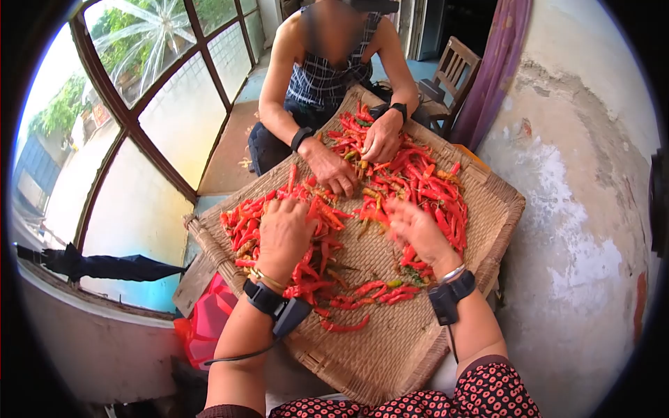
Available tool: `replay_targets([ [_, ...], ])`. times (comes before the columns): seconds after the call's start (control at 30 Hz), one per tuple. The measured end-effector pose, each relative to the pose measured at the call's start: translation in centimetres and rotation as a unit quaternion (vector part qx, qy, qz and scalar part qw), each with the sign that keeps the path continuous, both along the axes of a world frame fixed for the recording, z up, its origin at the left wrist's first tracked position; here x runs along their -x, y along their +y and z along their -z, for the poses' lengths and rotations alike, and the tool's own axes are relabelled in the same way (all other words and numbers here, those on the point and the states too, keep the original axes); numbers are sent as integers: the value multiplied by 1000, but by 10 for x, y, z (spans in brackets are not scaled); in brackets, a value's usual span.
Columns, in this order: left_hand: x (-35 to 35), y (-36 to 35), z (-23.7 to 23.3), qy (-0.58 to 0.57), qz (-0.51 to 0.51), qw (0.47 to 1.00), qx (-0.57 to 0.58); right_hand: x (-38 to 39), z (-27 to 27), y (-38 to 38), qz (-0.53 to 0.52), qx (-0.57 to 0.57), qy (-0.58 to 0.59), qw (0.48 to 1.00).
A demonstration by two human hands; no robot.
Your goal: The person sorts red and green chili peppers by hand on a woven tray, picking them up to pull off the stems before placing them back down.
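Note:
A shallow woven tray (376, 348) lies in front of me, with heaps of red chili peppers (435, 191) on it. My left hand (282, 233) is over the left heap, its back toward me. Its fingers bend down toward the peppers and the fingertips are hidden. My right hand (418, 233) hovers by the inner edge of the right heap, fingers loosely curved and apart, slightly blurred; nothing shows in it. A few yellowish and green peppers (395, 283) are mixed among the red ones. Between the heaps, a thinner scatter of peppers runs toward me.
Across the tray sits another person (327, 83), both hands among the peppers at the far side. A window (160, 125) is on the left, with a folded dark umbrella (118, 267) below it. A pink bag (212, 320) lies beside the tray. A wooden chair (453, 80) stands behind, near the wall (557, 209).

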State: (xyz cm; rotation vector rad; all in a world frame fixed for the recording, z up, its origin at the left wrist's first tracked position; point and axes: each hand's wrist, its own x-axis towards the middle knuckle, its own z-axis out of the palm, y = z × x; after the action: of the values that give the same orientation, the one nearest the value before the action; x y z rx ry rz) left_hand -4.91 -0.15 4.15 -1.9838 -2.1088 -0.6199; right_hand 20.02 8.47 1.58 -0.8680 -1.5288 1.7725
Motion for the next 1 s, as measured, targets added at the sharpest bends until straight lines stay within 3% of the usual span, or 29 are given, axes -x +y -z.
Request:
replay_targets([
  [0.03, 4, 0, 6, -4, -4, 1000, 5, 4, -4, -3, 66, 10, 79, 995],
  [0.1, 11, -1, 17, 35, -62, 997, -24, 2, 11, 2, 92, 0, 57, 994],
  [0.17, 14, 0, 29, 22, -73, 997, 4, -1, 35, 10, 102, -156, -154, 970],
  [0.3, 11, 2, 31, 10, -25, 997, 78, 3, 20, 0, 3, -68, -215, 974],
  [0.5, -9, -14, 24, 17, 78, 985, 152, 6, 15, -5, -2, -99, -207, 973],
  [0.57, -19, -14, 29, -32, 113, 986, 114, 8, 17, -7, -7, -109, -214, 971],
  [0.63, -28, -9, 39, -83, 195, 966, 149, 10, 21, -9, -42, -133, -218, 966],
  [0.77, -44, -11, 39, -63, 229, 957, 167, 13, 18, -17, -65, -73, -227, 969],
  [0.97, -44, -9, 35, -168, 259, 947, 90, 15, 14, -20, -141, -82, -146, 976],
  [1.0, -44, -7, 36, -239, 274, 928, 83, 15, 13, -20, -142, -81, -148, 975],
])
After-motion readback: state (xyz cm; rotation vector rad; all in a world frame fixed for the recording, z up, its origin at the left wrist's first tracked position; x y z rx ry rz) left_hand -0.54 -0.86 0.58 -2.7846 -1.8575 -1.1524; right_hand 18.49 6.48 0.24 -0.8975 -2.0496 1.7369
